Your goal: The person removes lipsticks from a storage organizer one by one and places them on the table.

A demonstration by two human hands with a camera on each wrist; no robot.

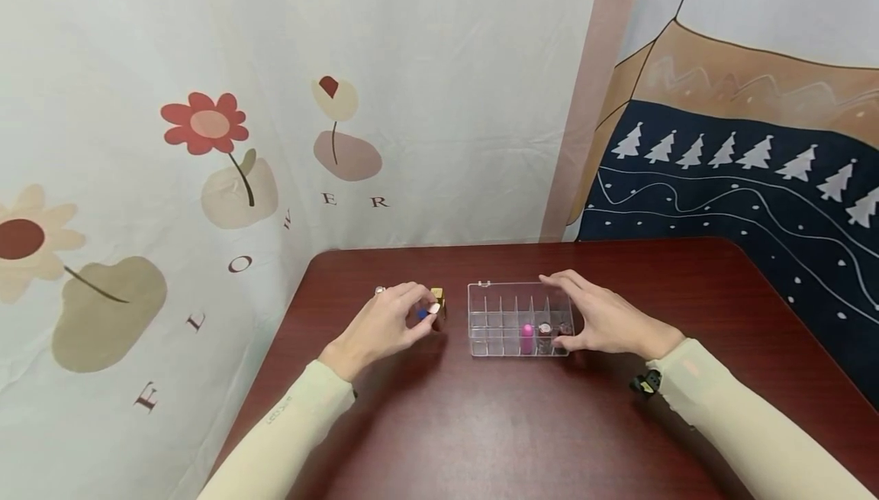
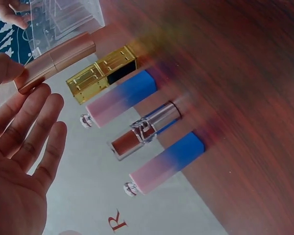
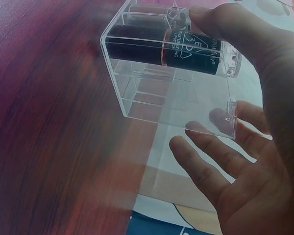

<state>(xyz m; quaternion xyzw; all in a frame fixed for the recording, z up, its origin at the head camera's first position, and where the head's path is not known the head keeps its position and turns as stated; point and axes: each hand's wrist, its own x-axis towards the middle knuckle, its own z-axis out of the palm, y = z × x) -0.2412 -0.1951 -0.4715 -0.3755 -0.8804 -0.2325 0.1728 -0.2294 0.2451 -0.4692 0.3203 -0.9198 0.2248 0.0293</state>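
Observation:
In the left wrist view my left hand (image 1: 387, 323) pinches a rose-gold lipstick tube (image 2: 59, 58) near one end, between thumb and fingers. Beside it a gold lipstick (image 2: 103, 71), two pink-and-blue tubes (image 2: 122, 98) and a clear-and-silver lipstick (image 2: 146, 128) stand in a row on the table. My right hand (image 1: 607, 320) grips the right end of a clear divided organizer (image 1: 470, 324), thumb at the front and fingers at the back. Inside its front compartments are a bright pink tube (image 1: 526, 338), a silver-topped one (image 1: 545, 337) and a black lipstick (image 3: 137, 43) with white lettering.
The organizer rests on a dark red wooden table (image 1: 508, 424). Behind the table hangs a pale cloth (image 1: 439, 141) with flowers and letters, and at the right a dark blue one (image 1: 687, 202) with white trees.

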